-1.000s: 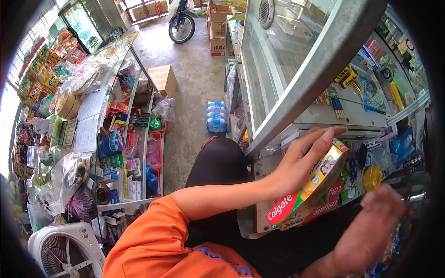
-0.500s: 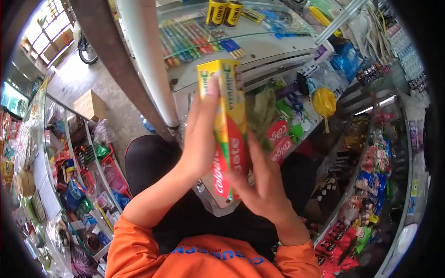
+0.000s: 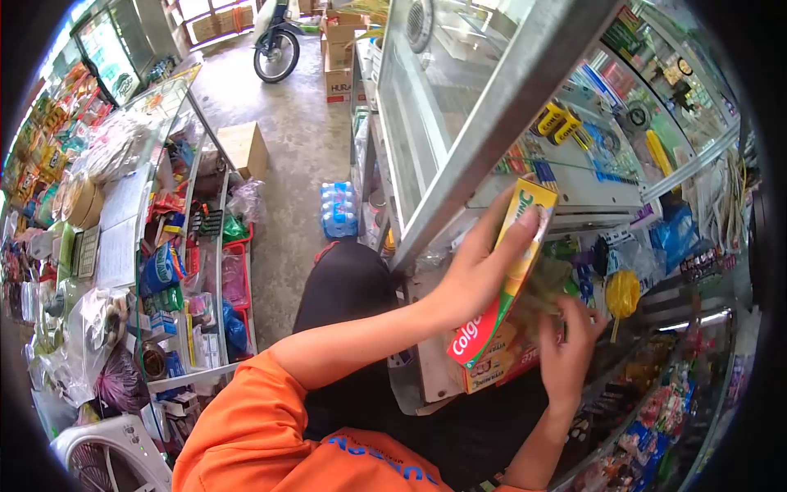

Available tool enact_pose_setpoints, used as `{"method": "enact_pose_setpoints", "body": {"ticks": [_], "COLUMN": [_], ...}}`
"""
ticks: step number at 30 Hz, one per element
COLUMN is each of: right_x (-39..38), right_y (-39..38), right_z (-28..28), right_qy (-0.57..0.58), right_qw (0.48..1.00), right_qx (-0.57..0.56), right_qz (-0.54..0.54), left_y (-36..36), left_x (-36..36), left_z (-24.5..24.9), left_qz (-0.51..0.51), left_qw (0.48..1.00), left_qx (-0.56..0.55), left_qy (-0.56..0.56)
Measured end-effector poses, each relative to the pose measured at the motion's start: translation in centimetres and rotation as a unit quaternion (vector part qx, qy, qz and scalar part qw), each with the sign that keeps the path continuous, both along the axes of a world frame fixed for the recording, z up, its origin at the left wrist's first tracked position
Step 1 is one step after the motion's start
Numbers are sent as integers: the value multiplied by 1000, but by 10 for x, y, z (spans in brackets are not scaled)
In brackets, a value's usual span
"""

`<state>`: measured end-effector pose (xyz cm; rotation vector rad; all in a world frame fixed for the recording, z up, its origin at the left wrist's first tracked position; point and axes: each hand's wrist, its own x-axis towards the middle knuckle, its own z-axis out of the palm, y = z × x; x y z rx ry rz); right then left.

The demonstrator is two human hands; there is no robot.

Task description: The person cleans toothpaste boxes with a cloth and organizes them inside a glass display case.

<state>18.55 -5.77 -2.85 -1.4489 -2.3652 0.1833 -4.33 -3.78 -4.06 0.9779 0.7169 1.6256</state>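
My left hand (image 3: 484,266) is wrapped round a tall yellow and red Colgate box (image 3: 510,283), its thumb pressed on the yellow upper part. The box tilts, its red end low and toward the left. Under it, other yellow and red Colgate boxes (image 3: 489,366) lie partly hidden. To the right of the held box, my right hand (image 3: 571,340) is raised with its fingers bent and apart, and nothing shows between them. Dark greenish cloth or plastic (image 3: 551,283) is blurred between my two hands.
A metal-framed glass case (image 3: 492,131) rises ahead. Shelves of packets (image 3: 184,271) stand at left, with a fan (image 3: 111,455) below. Beyond are a cardboard box (image 3: 244,149), a bottle pack (image 3: 338,211) and a motorbike wheel (image 3: 276,56). A yellow bag (image 3: 622,293) hangs at right.
The view has swung left. My right hand has come off the held Colgate box, which now tilts in my left hand. More Colgate boxes show beneath it.
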Motion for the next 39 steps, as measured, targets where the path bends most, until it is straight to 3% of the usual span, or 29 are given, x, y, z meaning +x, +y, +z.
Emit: {"method": "enact_pose_setpoints", "body": {"ticks": [1,2,3,4,5,7,8,10,13,14,15,17,20,25,31,33,35,39], "right_x": [0,-4,-10,-17,-29,-58,-70,-91,-110,-103,-101,-92,-82,-81,-97,-93,-85,-72], "right_y": [-1,0,-1,-5,-8,-5,0,9,10,9,4,-9,-38,-20,6,-1,-14,-14], "right_z": [1,-2,-8,-13,-6,19,25,34,45,39,33,9,-27,-10,52,47,31,15], "right_qy": [49,52,239,415,417,496,499,550,514,419,378,263,198,246,446,435,239,257], "right_qw": [997,997,963,888,887,859,857,818,839,885,901,934,955,944,868,871,930,937], "right_qx": [16,19,79,131,128,122,122,156,161,176,155,162,138,168,170,182,225,192], "right_qz": [-59,-52,-100,-148,-148,-40,-40,66,79,102,144,179,172,144,134,135,167,143], "left_y": [1,3,1,2,0,-10,-13,-16,-13,-16,-15,-11,-8,-16,-34,-32,-29,-11], "left_x": [0,-2,1,1,1,2,0,-1,1,-1,-1,-1,-11,6,9,16,15,12], "left_z": [-1,-2,-3,-3,-1,6,9,11,8,10,9,6,6,6,17,17,24,47], "left_qz": [-11,0,-3,0,0,-55,-45,-29,-21,-26,-23,5,-21,8,-3,25,53,90], "left_qw": [1000,1000,999,997,993,991,983,966,973,978,978,994,996,992,966,977,984,970], "left_qx": [10,25,38,65,90,107,136,182,178,169,170,112,76,118,177,180,156,178], "left_qy": [-8,10,0,37,74,56,115,183,146,118,120,13,-28,48,189,111,65,142]}}
